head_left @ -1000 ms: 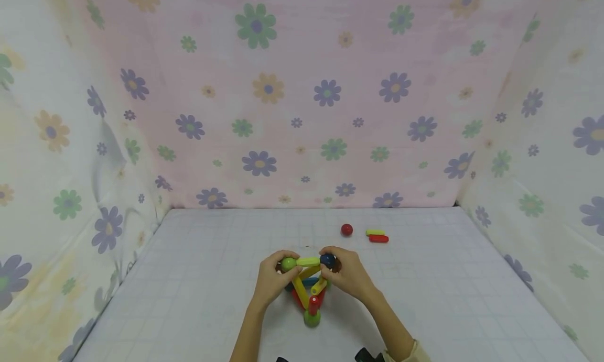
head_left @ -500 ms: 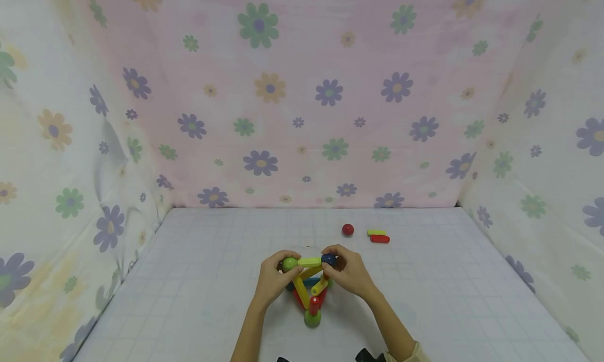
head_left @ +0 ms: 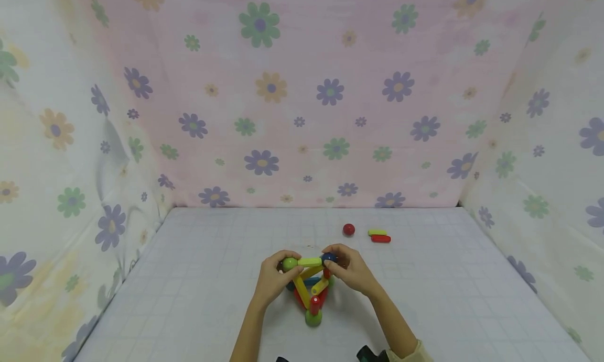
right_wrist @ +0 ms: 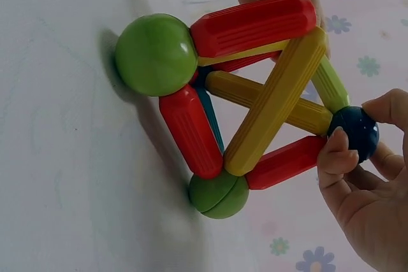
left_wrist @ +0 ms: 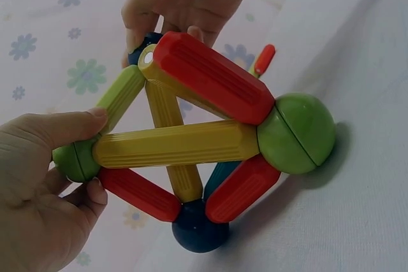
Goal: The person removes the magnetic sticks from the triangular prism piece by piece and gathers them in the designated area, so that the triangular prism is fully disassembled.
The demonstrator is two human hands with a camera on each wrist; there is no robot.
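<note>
Sticks and balls form a toy frame standing on the table. My left hand (head_left: 271, 281) pinches its upper green ball (left_wrist: 78, 159) between thumb and fingers. Opposite it, my right hand (head_left: 355, 270) grips the dark blue ball (right_wrist: 355, 133). A lime stick (head_left: 309, 262) bridges these two balls. Below are yellow sticks (left_wrist: 178, 144) and red sticks (right_wrist: 191, 132), with a larger green ball (left_wrist: 296, 133) at the near corner. From that ball a red stick (head_left: 314, 304) points up with a free end. One yellow stick (head_left: 320, 286) also shows a free end.
Farther back on the white table (head_left: 198, 278) lie a red ball (head_left: 348, 229), a loose lime stick (head_left: 377, 232) and a red stick (head_left: 380, 239), side by side. Flowered cloth (head_left: 306, 142) walls the table at the back and sides.
My right fingers shift slightly on the dark blue ball, and more of the red stick beneath it shows. My left hand keeps its hold; the frame stays nearly still.
</note>
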